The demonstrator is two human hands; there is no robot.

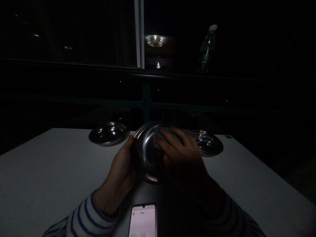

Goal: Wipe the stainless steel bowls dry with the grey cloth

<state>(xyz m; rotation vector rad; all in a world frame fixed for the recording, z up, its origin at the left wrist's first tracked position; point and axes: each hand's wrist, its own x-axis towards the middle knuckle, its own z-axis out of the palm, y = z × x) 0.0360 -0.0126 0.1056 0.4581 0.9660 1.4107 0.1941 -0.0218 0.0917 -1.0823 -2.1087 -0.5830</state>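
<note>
A shiny steel bowl (148, 148) is held tilted above the white table, in the middle of the head view. My left hand (123, 161) grips its left rim, thumb at the edge and the other fingers hidden behind it. Across the bowl's right side lies my right hand (184, 153), its fingers bent and pressing what looks like a thin grey cloth (158, 136) against the metal. Dim light hides most of the cloth.
A steel bowl (108, 134) stands at the table's back left, another (208, 143) at the back right. A lit phone (143, 220) lies at the front of the white table (61, 164). Beyond are a dark window and a plastic bottle (207, 49).
</note>
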